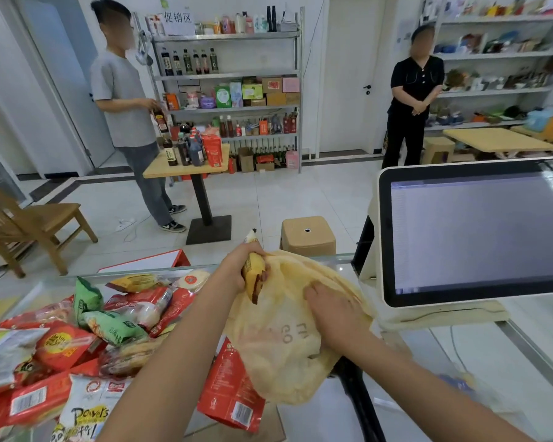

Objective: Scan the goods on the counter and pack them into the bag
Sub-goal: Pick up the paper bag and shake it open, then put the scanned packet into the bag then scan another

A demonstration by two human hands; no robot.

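Now I am packing: my left hand [237, 266] grips a yellow packet [253, 277] at the mouth of the yellow bag [284, 362], while my right hand [329, 306] lies flat on the bag, fingers straight. Next, I judge, the packet must go fully in; then I reach to nine o'clock for the pile of goods [77, 333] on the surface [428, 355].
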